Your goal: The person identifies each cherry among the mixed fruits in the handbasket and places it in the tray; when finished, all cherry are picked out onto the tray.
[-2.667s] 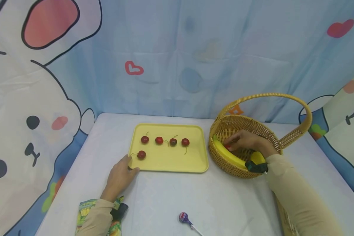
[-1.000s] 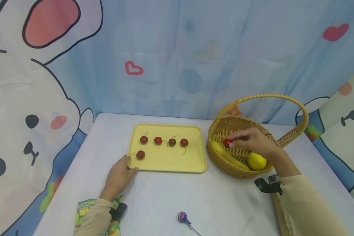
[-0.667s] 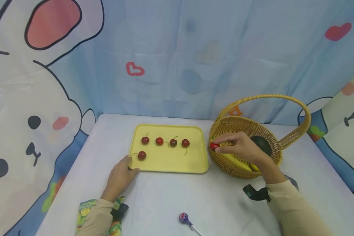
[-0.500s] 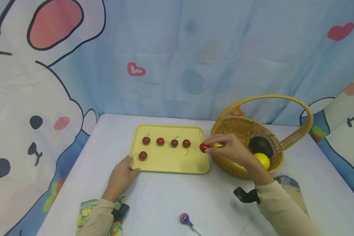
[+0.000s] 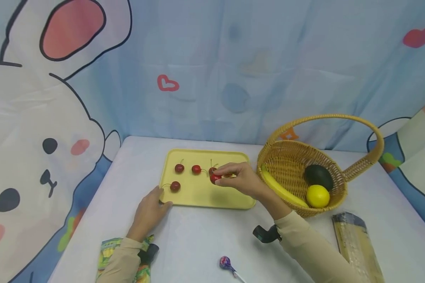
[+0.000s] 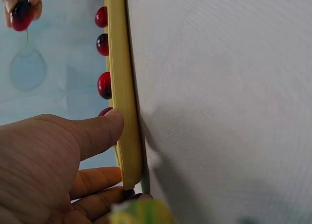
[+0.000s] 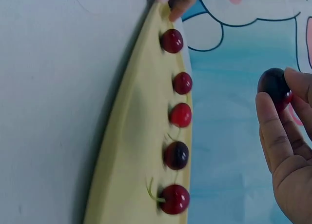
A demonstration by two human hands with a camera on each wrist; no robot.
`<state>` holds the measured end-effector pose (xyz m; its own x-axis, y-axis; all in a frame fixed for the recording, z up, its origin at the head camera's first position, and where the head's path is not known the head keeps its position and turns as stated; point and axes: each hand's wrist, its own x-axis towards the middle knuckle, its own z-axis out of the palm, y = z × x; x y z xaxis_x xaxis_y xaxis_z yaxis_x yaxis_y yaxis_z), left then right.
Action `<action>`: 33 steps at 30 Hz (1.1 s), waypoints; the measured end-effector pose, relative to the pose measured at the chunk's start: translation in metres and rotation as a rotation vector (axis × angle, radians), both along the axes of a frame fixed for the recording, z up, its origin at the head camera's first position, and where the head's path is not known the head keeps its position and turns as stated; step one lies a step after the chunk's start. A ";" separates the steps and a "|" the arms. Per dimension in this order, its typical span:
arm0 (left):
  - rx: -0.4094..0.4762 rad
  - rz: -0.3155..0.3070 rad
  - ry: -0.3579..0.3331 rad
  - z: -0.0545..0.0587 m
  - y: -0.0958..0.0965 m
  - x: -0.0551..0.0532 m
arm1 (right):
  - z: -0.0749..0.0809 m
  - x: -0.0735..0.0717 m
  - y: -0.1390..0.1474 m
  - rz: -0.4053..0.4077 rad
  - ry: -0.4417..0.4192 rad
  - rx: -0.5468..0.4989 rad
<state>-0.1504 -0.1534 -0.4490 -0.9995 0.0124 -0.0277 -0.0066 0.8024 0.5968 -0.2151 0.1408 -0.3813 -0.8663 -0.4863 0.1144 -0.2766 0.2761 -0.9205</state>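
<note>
My right hand (image 5: 246,181) pinches a dark red cherry (image 7: 275,85) between thumb and fingertips, stem pointing up in the head view. It hangs above the yellow tray (image 5: 202,197), clear of its surface in the right wrist view. On the tray, several cherries lie in a back row, among them a bright red cherry (image 5: 196,169); one more cherry (image 5: 175,186) sits near the left edge. My left hand (image 5: 149,214) grips the tray's front left corner, its thumb (image 6: 100,133) against the front edge and its fingers round the left side.
Right of the tray stands a wicker basket (image 5: 287,157) with a tall handle, holding a banana (image 5: 283,190), a lemon (image 5: 317,196) and a dark green oval fruit (image 5: 318,177). A lollipop (image 5: 225,263), a colourful packet (image 5: 108,251) and a tan packet (image 5: 355,243) lie nearer me.
My right hand has lifted the cherry out of the basket and carried it left over the tray. My left hand has stayed at the tray's corner.
</note>
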 end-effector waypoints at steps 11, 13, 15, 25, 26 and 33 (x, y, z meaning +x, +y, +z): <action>-0.003 0.010 0.008 -0.001 -0.001 -0.001 | -0.030 -0.008 -0.046 -0.045 0.006 0.018; -0.005 0.010 0.011 -0.001 -0.001 -0.001 | -0.037 -0.010 -0.053 -0.068 0.034 0.066; -0.008 0.011 0.011 0.000 -0.001 -0.001 | -0.044 -0.010 -0.060 -0.090 0.064 0.112; -0.007 0.003 0.017 0.000 0.003 0.000 | -0.066 -0.008 -0.077 -0.176 0.108 0.163; -0.006 0.003 0.021 0.001 0.004 0.000 | -0.067 -0.008 -0.077 -0.184 0.105 0.168; -0.021 0.006 0.026 0.000 0.004 -0.001 | -0.071 -0.007 -0.081 -0.210 0.125 0.206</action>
